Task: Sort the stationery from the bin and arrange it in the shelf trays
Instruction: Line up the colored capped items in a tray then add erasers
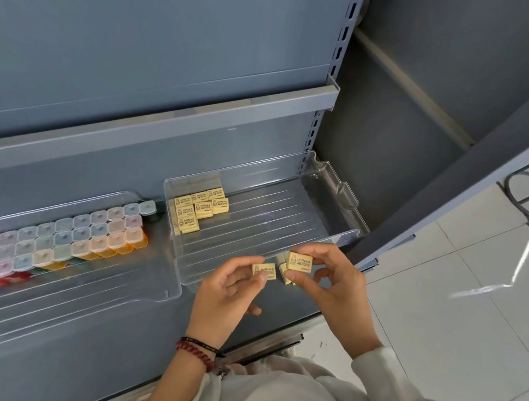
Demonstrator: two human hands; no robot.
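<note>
Grey metal shelf (82,341) has two clear plastic trays sitting right on it: left tray (134,287) near, right tray (263,230) further back.

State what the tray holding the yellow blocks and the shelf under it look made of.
Tray: clear glossy plastic, apparently; it is see-through, with a ribbed floor. Shelf: likely painted metal, matte grey, hung on slotted uprights.
</note>
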